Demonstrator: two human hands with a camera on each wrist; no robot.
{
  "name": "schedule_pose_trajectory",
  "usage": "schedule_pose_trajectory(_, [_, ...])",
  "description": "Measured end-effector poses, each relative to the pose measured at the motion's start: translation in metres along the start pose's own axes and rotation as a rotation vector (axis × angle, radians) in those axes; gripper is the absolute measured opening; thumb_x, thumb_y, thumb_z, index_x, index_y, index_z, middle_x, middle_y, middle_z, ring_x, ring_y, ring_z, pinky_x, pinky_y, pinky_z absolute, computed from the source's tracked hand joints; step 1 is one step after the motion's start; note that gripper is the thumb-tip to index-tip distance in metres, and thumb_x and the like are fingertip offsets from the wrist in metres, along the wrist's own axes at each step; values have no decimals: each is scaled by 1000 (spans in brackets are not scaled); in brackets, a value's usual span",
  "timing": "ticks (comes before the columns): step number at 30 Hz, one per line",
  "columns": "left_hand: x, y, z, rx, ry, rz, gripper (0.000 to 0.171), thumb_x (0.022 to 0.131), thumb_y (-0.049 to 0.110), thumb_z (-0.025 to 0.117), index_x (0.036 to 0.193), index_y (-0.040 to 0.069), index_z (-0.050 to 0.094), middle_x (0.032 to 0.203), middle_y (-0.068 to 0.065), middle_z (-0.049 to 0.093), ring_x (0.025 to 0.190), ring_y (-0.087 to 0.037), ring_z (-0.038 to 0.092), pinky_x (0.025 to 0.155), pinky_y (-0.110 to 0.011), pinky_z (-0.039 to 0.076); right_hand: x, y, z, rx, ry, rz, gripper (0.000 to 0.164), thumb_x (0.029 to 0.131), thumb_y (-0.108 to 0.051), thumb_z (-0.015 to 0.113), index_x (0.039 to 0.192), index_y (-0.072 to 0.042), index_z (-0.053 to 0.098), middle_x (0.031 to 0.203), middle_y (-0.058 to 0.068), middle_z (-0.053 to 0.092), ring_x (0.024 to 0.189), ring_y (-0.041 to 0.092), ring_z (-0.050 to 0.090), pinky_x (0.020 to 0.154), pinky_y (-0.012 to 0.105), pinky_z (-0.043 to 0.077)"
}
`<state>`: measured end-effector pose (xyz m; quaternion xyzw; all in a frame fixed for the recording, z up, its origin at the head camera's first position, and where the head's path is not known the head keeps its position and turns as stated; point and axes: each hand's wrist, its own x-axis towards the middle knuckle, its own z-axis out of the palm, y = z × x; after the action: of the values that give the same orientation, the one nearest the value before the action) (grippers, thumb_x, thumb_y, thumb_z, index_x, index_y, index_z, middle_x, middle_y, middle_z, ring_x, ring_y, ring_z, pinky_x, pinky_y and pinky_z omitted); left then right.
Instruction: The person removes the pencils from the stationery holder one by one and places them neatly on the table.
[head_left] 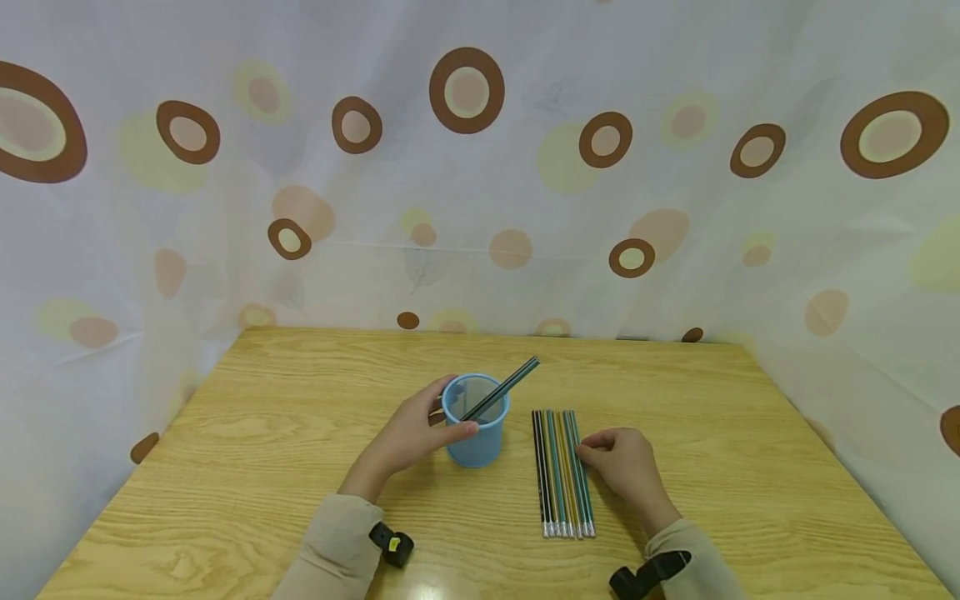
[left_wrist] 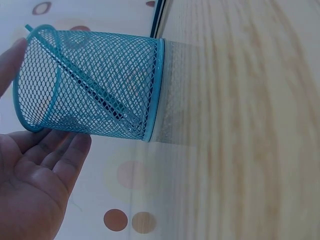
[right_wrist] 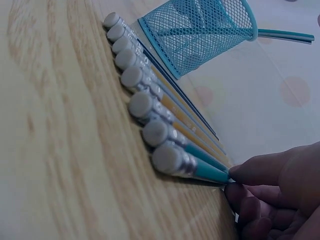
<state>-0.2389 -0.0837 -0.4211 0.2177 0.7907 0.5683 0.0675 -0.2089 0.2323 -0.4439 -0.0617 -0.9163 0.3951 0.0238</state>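
A light blue mesh pencil cup (head_left: 474, 447) stands upright on the table, left of a row of pencils. My left hand (head_left: 408, 435) holds it by the upper part, thumb at the near side and fingers at the far left. Dark green pencils (head_left: 513, 383) lean inside the cup, their ends above the rim. Black, green and yellow pencils (head_left: 560, 475) lie side by side, white erasers toward me. At the row's right end, my right hand (head_left: 628, 468) pinches a green pencil (right_wrist: 210, 171) between thumb and index finger; the pencil still lies on the table.
The wooden table (head_left: 750, 467) has a light grain. A white curtain (head_left: 510, 183) with brown and beige circles hangs along its back and both sides. Black straps with small devices sit on both sleeves.
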Motion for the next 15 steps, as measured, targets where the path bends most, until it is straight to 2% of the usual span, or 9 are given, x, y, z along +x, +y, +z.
schedule_pose_trajectory(9, [1, 0, 1, 4, -2, -7, 82, 88, 33, 77, 154, 12, 33, 147, -11, 45, 136, -34, 43, 109, -48, 39, -2, -1, -1, 0, -8, 1, 14, 88, -15, 75, 93, -2, 77, 94, 8, 71, 97, 29, 63, 87, 50, 51])
schedule_pose_trajectory(15, [1, -1, 0, -8, -9, 7, 79, 89, 26, 76, 154, 10, 33, 148, -14, 44, 136, -36, 43, 109, -50, 38, -2, -3, -3, -8, -21, -9, 13, 89, -15, 74, 91, -3, 77, 93, 7, 71, 95, 27, 63, 86, 50, 51])
